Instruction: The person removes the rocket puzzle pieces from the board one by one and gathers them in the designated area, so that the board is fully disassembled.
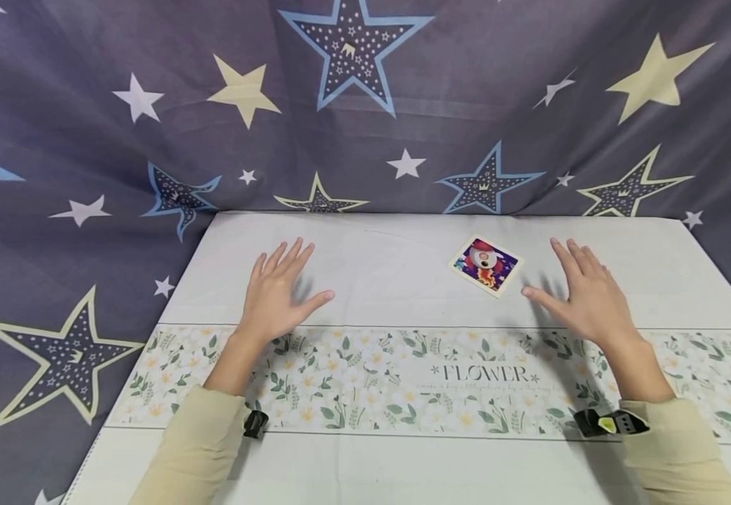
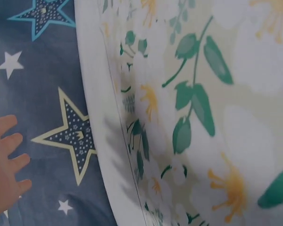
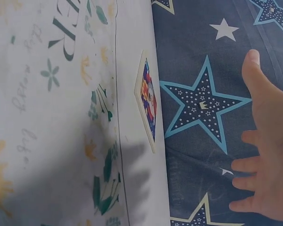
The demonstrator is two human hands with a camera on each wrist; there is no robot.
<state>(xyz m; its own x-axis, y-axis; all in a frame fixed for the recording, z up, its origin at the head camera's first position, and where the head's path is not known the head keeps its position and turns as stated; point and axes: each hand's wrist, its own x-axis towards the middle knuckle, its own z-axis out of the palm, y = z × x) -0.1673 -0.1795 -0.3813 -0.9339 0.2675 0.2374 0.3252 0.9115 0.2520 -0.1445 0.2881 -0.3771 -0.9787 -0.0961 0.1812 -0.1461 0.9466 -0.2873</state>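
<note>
A square picture card [image 1: 486, 265] with a cream border and a red, white and purple cartoon rocket lies on the far right half of the table. My right hand [image 1: 588, 298] hovers just to the card's right, fingers straight and thumb spread, touching nothing. Over the left side, my left hand [image 1: 277, 294] is held up with its fingers spread and holds nothing. In the right wrist view the card [image 3: 148, 101] shows at a slant, apart from the right hand [image 3: 271, 155]. Only part of the left hand [image 2: 7, 165] enters the left wrist view.
A white cloth [image 1: 365, 273] with a floral band [image 1: 365, 393] reading "FLOWER" covers the table. Behind it and at the sides hangs a dark curtain [image 1: 365, 140] with stars. Black straps [image 1: 612, 423] sit at both wrists.
</note>
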